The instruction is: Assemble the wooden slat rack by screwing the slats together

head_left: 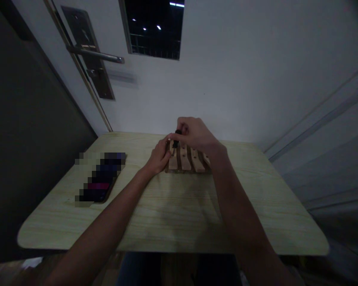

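A small wooden slatted piece (187,160) lies on the light wood table (173,214) near its far edge. My right hand (193,134) is closed around a small black-handled screwdriver (176,139), held upright with its tip down at the left slat. My left hand (159,157) rests against the left side of the wooden piece, fingers curled onto its edge and steadying it. The screwdriver's tip and the slat under it are partly hidden by my fingers.
A phone (103,180) with a blurred screen lies on the table's left part. A white door with a metal lever handle (97,55) and a dark window (155,28) stands right behind the table. The room is dim.
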Demonstrator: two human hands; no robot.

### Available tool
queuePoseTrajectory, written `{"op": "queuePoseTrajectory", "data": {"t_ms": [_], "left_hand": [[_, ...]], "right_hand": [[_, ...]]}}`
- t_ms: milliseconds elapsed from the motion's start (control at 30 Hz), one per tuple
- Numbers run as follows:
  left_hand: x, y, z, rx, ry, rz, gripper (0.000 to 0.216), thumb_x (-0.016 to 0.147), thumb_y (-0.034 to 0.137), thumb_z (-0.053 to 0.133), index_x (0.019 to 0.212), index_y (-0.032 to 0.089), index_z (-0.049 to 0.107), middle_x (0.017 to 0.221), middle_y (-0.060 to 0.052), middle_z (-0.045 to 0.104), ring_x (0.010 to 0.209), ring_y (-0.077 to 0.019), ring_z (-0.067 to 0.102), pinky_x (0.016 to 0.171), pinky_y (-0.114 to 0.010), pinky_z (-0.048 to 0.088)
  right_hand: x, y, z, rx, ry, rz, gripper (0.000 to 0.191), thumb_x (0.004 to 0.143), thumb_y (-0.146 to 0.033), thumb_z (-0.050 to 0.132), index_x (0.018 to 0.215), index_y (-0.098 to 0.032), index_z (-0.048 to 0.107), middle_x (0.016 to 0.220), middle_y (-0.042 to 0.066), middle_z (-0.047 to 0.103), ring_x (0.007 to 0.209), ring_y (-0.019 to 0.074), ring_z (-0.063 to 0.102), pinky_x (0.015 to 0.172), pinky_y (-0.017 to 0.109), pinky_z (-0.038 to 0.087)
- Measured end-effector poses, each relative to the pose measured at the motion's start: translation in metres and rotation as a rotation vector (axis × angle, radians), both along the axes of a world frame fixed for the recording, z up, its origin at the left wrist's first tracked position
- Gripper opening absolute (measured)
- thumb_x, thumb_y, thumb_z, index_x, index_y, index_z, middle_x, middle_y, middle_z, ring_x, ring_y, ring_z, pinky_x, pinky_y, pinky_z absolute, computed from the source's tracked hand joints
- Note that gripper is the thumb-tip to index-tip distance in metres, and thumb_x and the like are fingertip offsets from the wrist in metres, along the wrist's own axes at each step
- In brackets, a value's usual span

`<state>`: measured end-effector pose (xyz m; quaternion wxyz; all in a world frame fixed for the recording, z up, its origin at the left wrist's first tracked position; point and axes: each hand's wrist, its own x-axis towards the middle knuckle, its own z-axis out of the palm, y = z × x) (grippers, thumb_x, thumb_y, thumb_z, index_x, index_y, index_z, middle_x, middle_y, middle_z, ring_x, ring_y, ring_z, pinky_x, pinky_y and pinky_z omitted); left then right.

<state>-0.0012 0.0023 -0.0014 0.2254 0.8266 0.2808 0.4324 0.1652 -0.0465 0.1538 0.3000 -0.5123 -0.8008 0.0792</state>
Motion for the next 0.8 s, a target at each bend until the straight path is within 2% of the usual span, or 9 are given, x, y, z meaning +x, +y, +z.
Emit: {"op": "queuePoseTrajectory", "data": {"t_ms": [167,300,533,800], "left_hand": [[-0.0016,-0.0031,0.0029,0.028,0.002,-0.006,0.061,0.095,0.041,0.038,0.15,0.019,0.022,0.146,-0.017,0.04,0.131,-0.031,0.041,0.108,-0.052,0.036],[-0.0034,-0.0044,0.005,0.023,0.003,-0.004,0.061,0.095,0.041,0.041,0.15,0.022,0.023,0.147,-0.016,0.04,0.131,-0.0307,0.041,0.109,-0.052,0.035],[-0.0053,-0.0024,0.0044,-0.15,-0.063,0.018,0.064,0.097,0.048,0.039,0.152,0.02,0.021,0.142,-0.02,0.044,0.122,-0.0288,0.051,0.104,-0.049,0.042],[-0.0049,-0.0047,0.0073,-0.158,0.006,0.033,0.063,0.096,0.049,0.042,0.148,0.019,0.028,0.136,-0.018,0.054,0.116,-0.0267,0.057,0.098,-0.044,0.047]], "right_hand": [[0.0011,-0.0022,-0.0028,-0.066,-0.112,0.059,0.012,0.083,-0.027,0.068,0.081,-0.016,0.062,0.079,0.003,0.064,0.072,0.0133,0.054,0.069,0.026,0.038],[0.002,-0.0047,-0.0007,-0.129,-0.137,0.105,0.006,0.083,-0.022,0.066,0.083,-0.016,0.063,0.084,0.004,0.066,0.077,0.0143,0.056,0.072,0.027,0.04],[0.003,-0.0046,0.0004,-0.13,-0.13,0.099,0.006,0.084,-0.022,0.065,0.086,-0.016,0.065,0.085,0.005,0.067,0.076,0.0143,0.057,0.072,0.027,0.041],[0.005,-0.0032,0.002,-0.083,-0.167,0.045,0.013,0.088,-0.026,0.063,0.087,-0.014,0.068,0.079,0.005,0.066,0.069,0.0128,0.054,0.066,0.026,0.038]]}}
